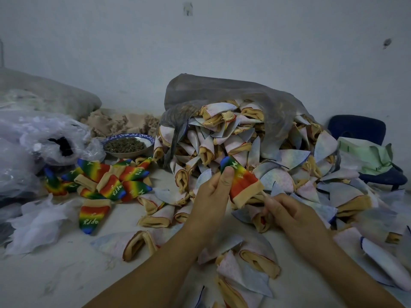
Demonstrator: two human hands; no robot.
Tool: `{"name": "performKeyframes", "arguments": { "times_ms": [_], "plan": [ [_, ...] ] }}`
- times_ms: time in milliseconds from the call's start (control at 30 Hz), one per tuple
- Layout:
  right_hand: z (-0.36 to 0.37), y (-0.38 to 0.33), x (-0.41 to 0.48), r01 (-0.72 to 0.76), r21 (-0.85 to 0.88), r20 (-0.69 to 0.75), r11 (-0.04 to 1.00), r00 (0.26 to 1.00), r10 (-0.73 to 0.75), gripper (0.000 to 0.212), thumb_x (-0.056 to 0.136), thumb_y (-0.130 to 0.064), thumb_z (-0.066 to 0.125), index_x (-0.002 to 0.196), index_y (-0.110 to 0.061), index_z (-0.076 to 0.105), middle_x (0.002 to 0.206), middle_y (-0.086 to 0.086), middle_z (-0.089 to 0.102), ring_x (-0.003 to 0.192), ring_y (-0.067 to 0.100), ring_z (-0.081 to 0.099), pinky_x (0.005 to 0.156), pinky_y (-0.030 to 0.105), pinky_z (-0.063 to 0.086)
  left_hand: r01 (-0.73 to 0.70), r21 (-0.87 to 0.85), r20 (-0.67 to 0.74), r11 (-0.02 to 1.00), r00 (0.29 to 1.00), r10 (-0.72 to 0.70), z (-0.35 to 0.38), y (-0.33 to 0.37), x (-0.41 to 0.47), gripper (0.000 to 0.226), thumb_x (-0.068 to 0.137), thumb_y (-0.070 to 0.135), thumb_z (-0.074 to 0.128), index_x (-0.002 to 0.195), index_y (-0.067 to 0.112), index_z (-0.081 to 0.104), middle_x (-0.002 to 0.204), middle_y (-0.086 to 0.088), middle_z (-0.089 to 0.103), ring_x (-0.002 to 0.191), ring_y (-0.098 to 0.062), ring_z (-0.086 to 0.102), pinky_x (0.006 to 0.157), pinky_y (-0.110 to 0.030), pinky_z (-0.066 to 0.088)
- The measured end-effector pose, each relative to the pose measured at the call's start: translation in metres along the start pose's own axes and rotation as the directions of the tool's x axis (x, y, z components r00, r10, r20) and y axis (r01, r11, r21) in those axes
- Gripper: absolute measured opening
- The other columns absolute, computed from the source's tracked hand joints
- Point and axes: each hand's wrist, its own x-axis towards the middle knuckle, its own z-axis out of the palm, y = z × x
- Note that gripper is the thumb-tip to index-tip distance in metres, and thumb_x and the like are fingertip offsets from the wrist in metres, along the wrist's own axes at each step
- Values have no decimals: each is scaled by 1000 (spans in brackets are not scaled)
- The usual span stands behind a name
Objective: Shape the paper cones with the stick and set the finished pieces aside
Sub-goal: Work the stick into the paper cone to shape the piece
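My left hand pinches a rainbow-coloured cone with a tan rim, held above the table with its blue tip pointing up and left. My right hand grips a thin pale stick whose end goes into the cone's open tan mouth. A group of finished rainbow cones lies on the table to the left. A big heap of pale, unturned cones spills from a grey bag behind my hands.
A blue-rimmed bowl of dark pellets stands at the back left. Clear plastic bags and white scraps crowd the left side. A blue chair with green cloth is at the right. More pale cones lie under my forearms.
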Motion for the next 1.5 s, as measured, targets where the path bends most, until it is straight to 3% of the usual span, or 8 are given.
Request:
{"name": "performKeyframes", "arguments": {
  "times_ms": [267,533,700,833,967,1100,1267,1500],
  "plan": [
    [-14,16,1,116,-502,-75,857,981,-177,39,81,-61,33,78,-33,60,66,-5,63,61,8,56,55,33,45,-20,8,-44,1000,999,20,-2,-4,3,30,82,65,42,70,50,66,55,21,58,53,8,54,49,-10,42],
    [-9,15,0,12,-445,-263,895,954,-143,45,79,-65,31,77,-30,60,59,-9,59,58,4,54,50,35,42,-20,54,-73,998,997,24,0,-12,1,46,76,71,44,69,28,61,57,12,60,54,3,55,50,-14,44],
    [-15,18,3,13,-499,-258,866,952,-163,35,79,-66,33,72,-39,54,53,-13,56,53,2,53,45,25,30,-4,28,-46,1000,999,6,2,-14,-1,44,80,69,41,58,34,57,52,15,50,49,4,46,49,-10,38],
    [-21,24,5,88,-548,-192,832,955,-228,47,79,-61,34,81,-25,65,56,-11,54,49,0,44,44,24,32,3,-9,-5,1000,1000,-3,6,-19,-5,60,81,67,45,76,8,54,60,11,48,53,4,44,50,-6,37],
    [-15,19,2,152,-578,-144,802,948,-283,43,83,-57,36,78,-26,65,59,-8,60,50,2,47,45,17,31,-17,-9,32,1000,999,17,7,-17,-4,39,84,59,51,85,23,64,70,15,65,66,7,58,59,-7,43],
    [-10,14,1,188,-572,-78,798,956,-281,29,85,-58,35,76,-39,55,59,-17,53,55,-2,48,49,17,34,38,-43,-25,998,999,-39,2,-13,1,41,75,63,56,85,24,65,66,15,69,62,6,62,53,-8,44],
    [-4,16,1,230,-639,-16,734,950,-312,45,87,-59,32,77,-28,64,56,-6,58,49,10,53,43,30,42,153,-117,-149,981,974,-170,-1,-16,7,21,90,43,64,80,24,67,60,11,66,55,0,61,48,-12,45],
    [3,5,-2,305,-696,-3,650,904,-428,38,91,-50,40,67,-28,60,47,-12,47,40,0,39,43,7,17,295,-216,-235,931,910,-343,-3,-14,14,20,87,42,66,86,23,63,71,1,61,70,-15,55,68,-31,43]
  ]
}}
